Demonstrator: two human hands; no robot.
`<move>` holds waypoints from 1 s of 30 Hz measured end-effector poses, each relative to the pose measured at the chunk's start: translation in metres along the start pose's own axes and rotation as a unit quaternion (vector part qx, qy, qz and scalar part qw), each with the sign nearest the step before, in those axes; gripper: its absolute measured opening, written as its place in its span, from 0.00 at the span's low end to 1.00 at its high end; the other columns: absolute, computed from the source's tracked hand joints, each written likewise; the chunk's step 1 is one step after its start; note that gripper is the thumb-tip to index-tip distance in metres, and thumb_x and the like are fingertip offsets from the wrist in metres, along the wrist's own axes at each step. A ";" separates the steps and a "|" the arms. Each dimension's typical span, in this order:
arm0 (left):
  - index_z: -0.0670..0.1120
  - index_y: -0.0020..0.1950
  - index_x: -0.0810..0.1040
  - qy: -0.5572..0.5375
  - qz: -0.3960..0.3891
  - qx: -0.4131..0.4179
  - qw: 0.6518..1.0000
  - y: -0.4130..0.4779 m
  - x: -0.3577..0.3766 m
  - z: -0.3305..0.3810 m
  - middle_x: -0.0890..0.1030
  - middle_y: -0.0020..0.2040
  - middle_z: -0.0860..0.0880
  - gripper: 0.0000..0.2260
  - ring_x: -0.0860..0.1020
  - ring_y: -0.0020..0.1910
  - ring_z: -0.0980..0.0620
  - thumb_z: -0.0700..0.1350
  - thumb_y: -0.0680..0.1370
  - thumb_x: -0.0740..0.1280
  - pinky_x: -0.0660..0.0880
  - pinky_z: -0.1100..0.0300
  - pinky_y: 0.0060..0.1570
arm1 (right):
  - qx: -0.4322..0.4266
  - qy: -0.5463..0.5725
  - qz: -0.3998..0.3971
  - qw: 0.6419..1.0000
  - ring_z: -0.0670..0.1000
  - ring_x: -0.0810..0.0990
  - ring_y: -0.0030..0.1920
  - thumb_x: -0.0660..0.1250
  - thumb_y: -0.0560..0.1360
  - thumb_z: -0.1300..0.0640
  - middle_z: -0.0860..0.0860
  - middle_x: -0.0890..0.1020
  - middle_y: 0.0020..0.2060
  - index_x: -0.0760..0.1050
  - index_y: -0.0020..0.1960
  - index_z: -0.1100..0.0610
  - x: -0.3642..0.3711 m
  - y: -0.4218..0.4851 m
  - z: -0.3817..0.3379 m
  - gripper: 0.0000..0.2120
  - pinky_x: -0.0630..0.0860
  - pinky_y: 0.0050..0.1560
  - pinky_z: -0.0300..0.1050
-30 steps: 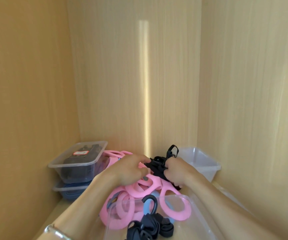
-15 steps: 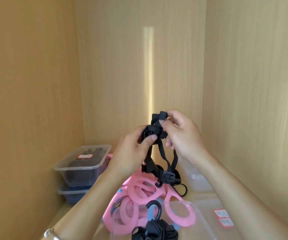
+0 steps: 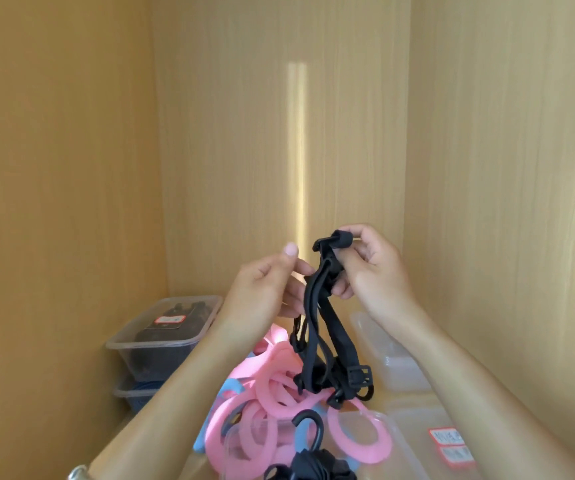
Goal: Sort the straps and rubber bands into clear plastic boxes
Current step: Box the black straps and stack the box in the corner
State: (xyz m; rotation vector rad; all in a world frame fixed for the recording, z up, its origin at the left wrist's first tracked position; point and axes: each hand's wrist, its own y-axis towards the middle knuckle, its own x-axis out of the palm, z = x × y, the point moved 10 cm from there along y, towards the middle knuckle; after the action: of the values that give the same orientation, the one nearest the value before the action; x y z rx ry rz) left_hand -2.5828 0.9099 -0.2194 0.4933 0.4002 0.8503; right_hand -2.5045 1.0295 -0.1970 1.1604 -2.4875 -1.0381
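Black strap (image 3: 313, 323) dangling, hands (image 3: 262, 292) (image 3: 376, 271) gripping top

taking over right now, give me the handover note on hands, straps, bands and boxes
Right hand pinches the top of a black strap, held up, lower end down at the bands.
Left hand is beside the strap, thumb off it; grip unclear.
Pink rubber bands lie loose in a pile.
Done: near clear box holds some folded straps.
Left: box this strap, then sort the bands.
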 end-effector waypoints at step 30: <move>0.46 0.64 0.74 -0.228 0.067 -0.040 0.971 0.008 -0.023 -0.019 0.83 0.56 0.44 0.18 0.82 0.55 0.49 0.54 0.82 0.54 0.78 0.55 0.51 | 0.137 -0.198 -0.304 0.922 0.48 0.83 0.42 0.64 0.79 0.48 0.46 0.84 0.39 0.75 0.45 0.52 0.047 -0.025 0.069 0.09 0.76 0.53 0.47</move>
State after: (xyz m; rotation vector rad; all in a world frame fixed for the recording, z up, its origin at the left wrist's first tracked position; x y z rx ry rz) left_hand -2.6113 0.9014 -0.2273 0.6259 -0.0911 0.8493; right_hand -2.5528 1.0197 -0.2692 2.0918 -2.6957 -1.1820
